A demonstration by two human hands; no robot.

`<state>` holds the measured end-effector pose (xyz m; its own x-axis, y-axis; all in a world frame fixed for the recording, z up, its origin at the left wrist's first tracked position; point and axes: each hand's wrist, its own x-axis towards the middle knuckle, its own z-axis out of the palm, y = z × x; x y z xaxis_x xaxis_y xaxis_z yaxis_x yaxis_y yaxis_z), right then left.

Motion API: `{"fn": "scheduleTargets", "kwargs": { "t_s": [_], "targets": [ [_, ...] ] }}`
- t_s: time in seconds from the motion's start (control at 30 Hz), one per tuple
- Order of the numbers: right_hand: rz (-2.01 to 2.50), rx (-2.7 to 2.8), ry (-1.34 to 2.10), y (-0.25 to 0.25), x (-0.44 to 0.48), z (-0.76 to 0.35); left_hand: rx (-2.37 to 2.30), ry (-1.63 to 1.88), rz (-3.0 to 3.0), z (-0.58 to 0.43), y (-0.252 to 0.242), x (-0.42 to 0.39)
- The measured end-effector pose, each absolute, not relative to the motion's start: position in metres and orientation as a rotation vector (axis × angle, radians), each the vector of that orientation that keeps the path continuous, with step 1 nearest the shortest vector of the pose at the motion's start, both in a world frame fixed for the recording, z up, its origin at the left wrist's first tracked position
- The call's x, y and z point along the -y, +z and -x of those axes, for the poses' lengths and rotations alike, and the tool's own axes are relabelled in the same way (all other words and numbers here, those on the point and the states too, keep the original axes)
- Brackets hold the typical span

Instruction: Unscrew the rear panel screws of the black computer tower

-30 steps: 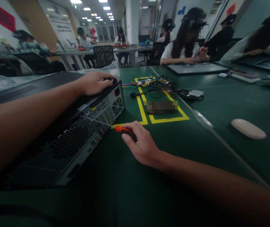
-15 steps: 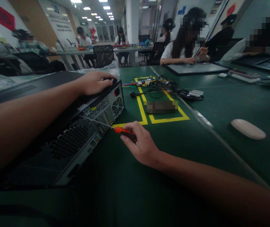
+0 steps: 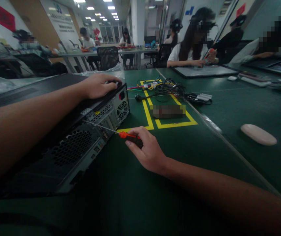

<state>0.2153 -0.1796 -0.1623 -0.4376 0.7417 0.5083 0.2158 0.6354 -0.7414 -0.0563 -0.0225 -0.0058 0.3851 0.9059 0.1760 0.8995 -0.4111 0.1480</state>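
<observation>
A black computer tower (image 3: pixel 110 113) lies on its side at the left, its grey rear panel turned toward me. My left hand (image 3: pixel 103 86) rests flat on the upper face, near the far rear corner, fingers stretched out. In my right hand (image 3: pixel 146 149) is a screwdriver (image 3: pixel 130 135) with an orange and black handle, fingers wrapped round it. Its long thin shaft points left, and the tip meets the rear panel near the top edge, above the honeycomb vent (image 3: pixel 72 147). Whether the tip sits in a screw is too small to tell.
Beyond the tower lies a tangle of cables (image 3: pixel 172 87) by yellow tape marks (image 3: pixel 177 125). A blurred-out dark object (image 3: pixel 168 111) lies inside the tape. A pale oval object (image 3: pixel 258 134) is at the right. Across the table a person works over a flat panel (image 3: pixel 205 70).
Hardly anything differs. My left hand stays on the tower, and the screwdriver in my right hand keeps the same place against the rear panel.
</observation>
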Motion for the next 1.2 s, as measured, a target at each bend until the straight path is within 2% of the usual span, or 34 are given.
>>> {"fn": "scheduleTargets", "kwargs": {
  "t_s": [1.2],
  "targets": [
    [0.745, 1.960, 0.730, -0.1659, 0.1790, -0.2140, -1.699, 0.390, -2.552, 0.0573, -0.0070, 0.0222]
  ]
}}
